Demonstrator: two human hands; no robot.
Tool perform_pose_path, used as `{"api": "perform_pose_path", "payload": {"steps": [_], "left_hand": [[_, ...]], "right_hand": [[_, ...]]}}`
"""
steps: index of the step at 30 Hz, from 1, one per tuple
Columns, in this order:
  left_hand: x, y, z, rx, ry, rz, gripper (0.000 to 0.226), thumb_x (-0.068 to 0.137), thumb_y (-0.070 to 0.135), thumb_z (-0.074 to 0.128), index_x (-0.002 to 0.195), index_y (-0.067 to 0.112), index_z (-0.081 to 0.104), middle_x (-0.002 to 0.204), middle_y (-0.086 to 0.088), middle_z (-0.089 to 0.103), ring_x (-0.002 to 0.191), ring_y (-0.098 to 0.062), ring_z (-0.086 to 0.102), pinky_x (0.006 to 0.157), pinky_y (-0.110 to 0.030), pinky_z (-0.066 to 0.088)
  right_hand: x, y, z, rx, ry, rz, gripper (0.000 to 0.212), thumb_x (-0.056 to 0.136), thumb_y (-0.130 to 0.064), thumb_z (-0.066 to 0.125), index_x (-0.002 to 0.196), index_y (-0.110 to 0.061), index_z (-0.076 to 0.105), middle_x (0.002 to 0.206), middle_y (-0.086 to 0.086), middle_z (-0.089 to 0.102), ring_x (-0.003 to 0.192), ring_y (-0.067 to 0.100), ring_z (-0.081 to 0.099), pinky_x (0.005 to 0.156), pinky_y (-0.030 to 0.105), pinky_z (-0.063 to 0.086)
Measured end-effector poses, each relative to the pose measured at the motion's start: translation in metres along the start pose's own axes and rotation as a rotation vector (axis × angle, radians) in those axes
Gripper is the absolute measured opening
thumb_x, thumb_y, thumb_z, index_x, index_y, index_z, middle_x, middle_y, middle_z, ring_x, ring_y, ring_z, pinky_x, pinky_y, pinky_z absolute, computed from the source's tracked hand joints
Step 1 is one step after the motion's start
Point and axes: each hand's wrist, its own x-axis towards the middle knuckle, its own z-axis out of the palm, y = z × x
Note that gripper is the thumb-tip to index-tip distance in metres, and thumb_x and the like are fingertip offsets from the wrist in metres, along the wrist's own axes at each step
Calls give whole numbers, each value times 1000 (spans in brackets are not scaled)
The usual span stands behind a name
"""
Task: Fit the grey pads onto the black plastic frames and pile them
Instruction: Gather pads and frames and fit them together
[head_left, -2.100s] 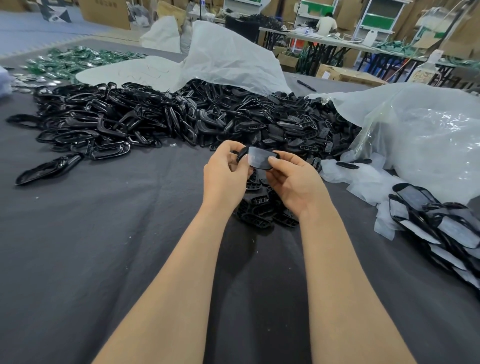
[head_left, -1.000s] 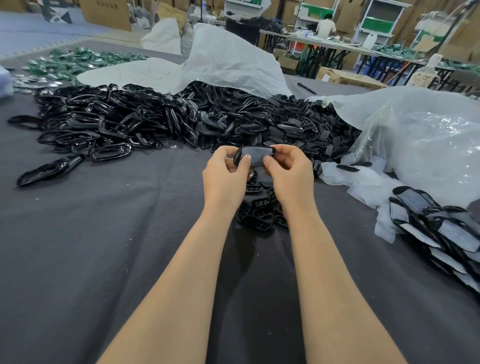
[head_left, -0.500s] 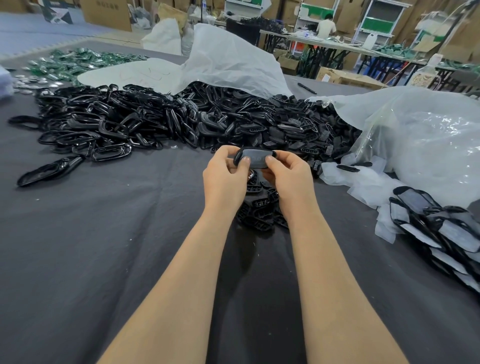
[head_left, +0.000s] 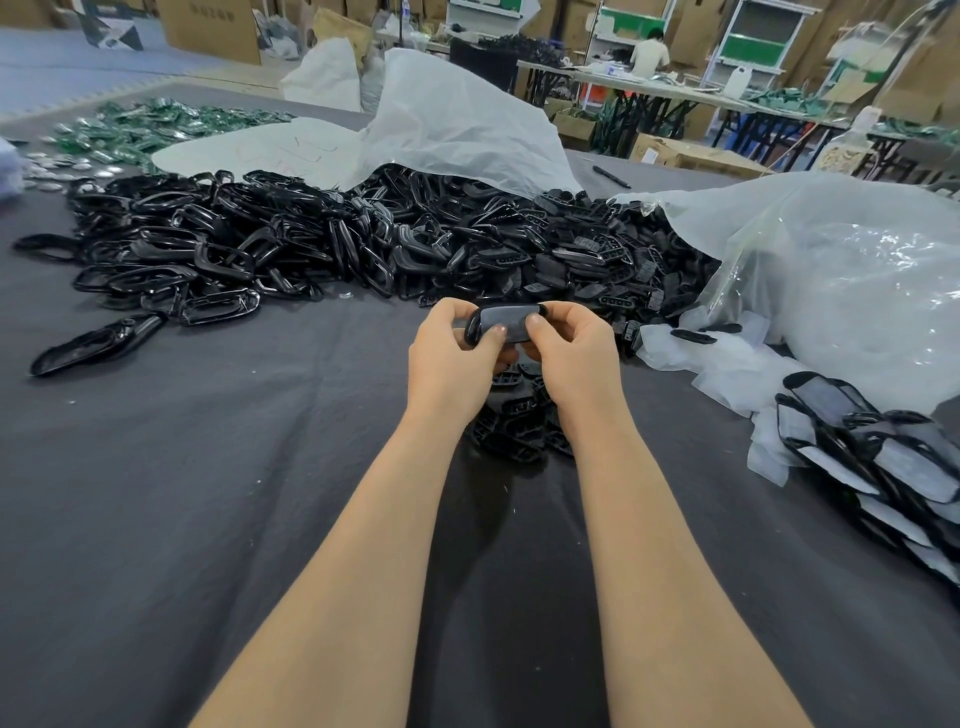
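Observation:
A black plastic frame with a grey pad (head_left: 508, 322) in it is held level above the table, between both hands. My left hand (head_left: 453, 358) grips its left end and my right hand (head_left: 574, 358) grips its right end, both thumbs pressing on the pad's face. Under my hands lies a small heap of black parts (head_left: 519, 421). A big heap of loose black frames (head_left: 260, 244) spreads across the far table. At the right edge, a pile of frames fitted with pads (head_left: 883, 457) leans in a row.
Dark grey cloth covers the table (head_left: 208, 493). White plastic sheeting (head_left: 457, 119) lies behind the heap and a clear plastic bag (head_left: 841, 280) bulges at the right. Green and silver parts (head_left: 130, 124) lie at the far left. A person sits at a distant bench.
The part has turned from tilted to level between my hands. My right hand has shifted to its right end, and both thumbs have moved onto the pad's face.

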Motion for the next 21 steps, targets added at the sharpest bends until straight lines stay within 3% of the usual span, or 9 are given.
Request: {"api": "perform_pose_path", "payload": {"steps": [3,8,11,14,18,21], "left_hand": [[1,-1,-1,-13,4,-16,18,92,10,63,90,24,52,79,3,71,71,-7,71,80,-36,59],[1,0,-1,-70,20,-31,17,93,8,61,90,22,52,78,4,70,66,-3,70,81,-36,59],[1,1,-1,-90,31,-43,18,93,7,61,88,22,51,67,8,69,66,-4,70,81,-36,59],[0,3,-1,-98,28,-55,19,92,7,61,88,22,50,76,2,70,65,-3,69,82,-35,59],[0,3,0,-96,26,-65,18,92,6,61,89,21,51,85,-3,71,67,-4,70,83,-36,59],[1,3,0,-95,38,-85,18,92,8,62,89,22,51,89,-7,72,80,-15,72,87,-42,57]], "right_hand": [[-2,-1,1,-1,6,-7,10,94,-8,56,98,-14,63,95,7,69,91,21,67,87,38,56],[-5,-5,-1,-29,70,-68,20,97,-10,49,107,-17,64,98,4,69,89,17,67,89,37,54],[-9,-6,-1,-131,120,-223,21,93,-9,54,108,-18,65,85,-9,64,76,0,60,77,15,48],[-12,-6,1,-240,132,-329,21,91,-7,59,109,-13,67,92,-1,64,71,0,54,70,5,41],[-14,-6,2,-345,149,-396,20,90,-7,60,108,-11,67,97,3,64,75,4,54,74,12,44],[-15,-6,4,-380,147,-411,19,90,-8,59,108,-10,67,98,5,65,80,11,58,80,30,50]]}}
